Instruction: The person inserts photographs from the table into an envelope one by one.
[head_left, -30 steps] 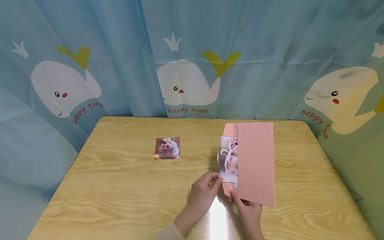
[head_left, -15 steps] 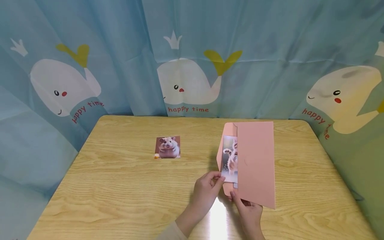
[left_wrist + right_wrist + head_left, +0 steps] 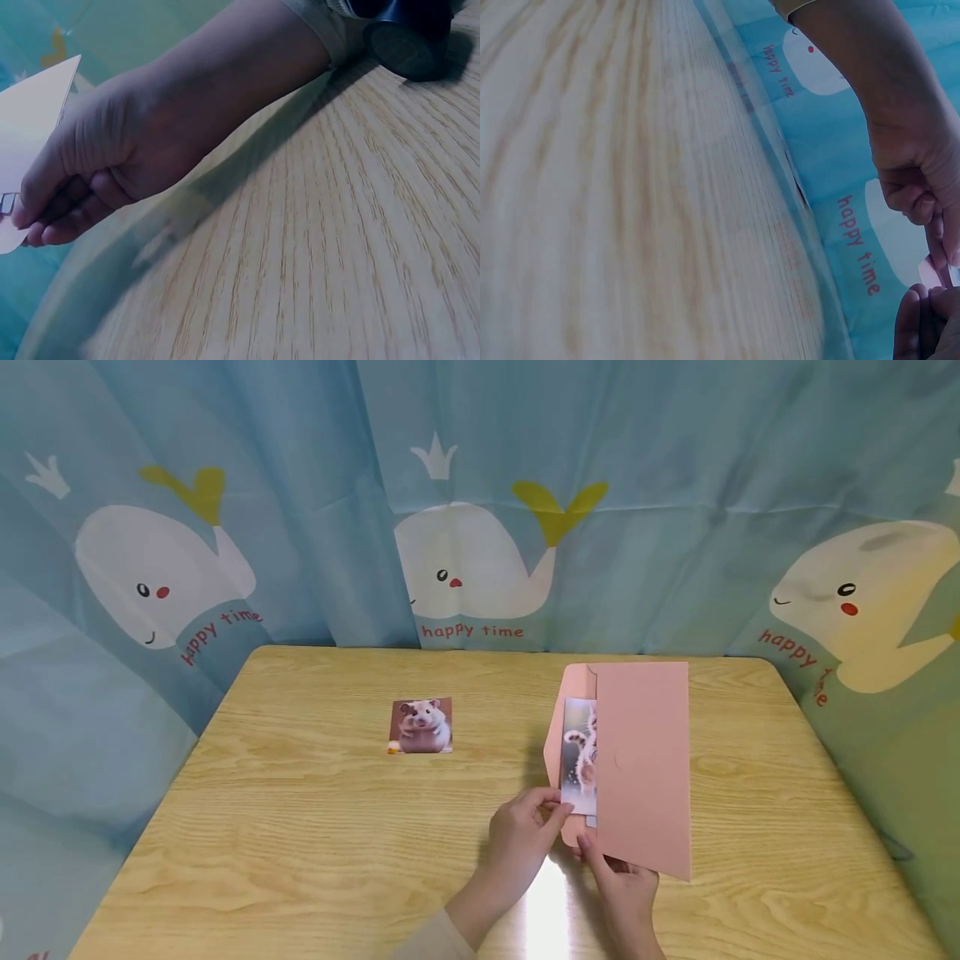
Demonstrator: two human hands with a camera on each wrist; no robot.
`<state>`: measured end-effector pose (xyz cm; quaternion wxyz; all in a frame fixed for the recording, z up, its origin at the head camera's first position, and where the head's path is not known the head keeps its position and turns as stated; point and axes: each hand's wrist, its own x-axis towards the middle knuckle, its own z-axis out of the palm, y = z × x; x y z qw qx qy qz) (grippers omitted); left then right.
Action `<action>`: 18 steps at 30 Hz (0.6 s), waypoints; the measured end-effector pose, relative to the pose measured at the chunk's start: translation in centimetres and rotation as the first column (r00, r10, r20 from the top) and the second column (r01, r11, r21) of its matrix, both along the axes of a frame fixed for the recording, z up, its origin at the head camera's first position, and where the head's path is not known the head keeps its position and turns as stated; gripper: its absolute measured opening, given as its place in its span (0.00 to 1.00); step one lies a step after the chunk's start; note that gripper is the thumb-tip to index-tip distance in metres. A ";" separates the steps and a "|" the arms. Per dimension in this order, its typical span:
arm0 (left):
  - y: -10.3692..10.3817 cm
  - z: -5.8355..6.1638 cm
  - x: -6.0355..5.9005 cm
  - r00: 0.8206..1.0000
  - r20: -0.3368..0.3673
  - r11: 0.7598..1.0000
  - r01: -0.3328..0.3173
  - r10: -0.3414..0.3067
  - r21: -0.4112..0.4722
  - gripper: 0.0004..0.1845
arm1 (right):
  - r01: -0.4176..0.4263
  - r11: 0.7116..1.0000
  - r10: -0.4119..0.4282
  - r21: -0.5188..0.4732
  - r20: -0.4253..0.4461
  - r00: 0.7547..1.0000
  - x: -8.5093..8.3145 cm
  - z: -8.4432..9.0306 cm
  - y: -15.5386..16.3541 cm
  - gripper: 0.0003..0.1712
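My left hand (image 3: 525, 839) pinches the cat photo (image 3: 579, 758), right of frame centre. My right hand (image 3: 622, 893) grips the pink envelope (image 3: 645, 768) below. I'd slide the photo in flat, keeping the mouth open.

Light wood-grain table (image 3: 300, 852), rounded corners, glare patch on the near edge just below the fingers (image 3: 555, 814). Hamster photo (image 3: 421, 726) lies flat on it, face up, well left of the fingers and farther back. Pink envelope (image 3: 645, 768) sits on the top just right of the fingers; can't tell whether its near end rests on the wood or is lifted.
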<state>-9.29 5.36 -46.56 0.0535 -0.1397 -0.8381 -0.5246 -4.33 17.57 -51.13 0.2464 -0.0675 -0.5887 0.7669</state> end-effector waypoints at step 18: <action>0.7 -0.7 0.1 0.972 -0.233 1.000 0.011 -0.010 0.001 0.22 | -0.005 1.000 0.004 -0.022 -0.044 0.999 0.1 0.2 -0.2 0.14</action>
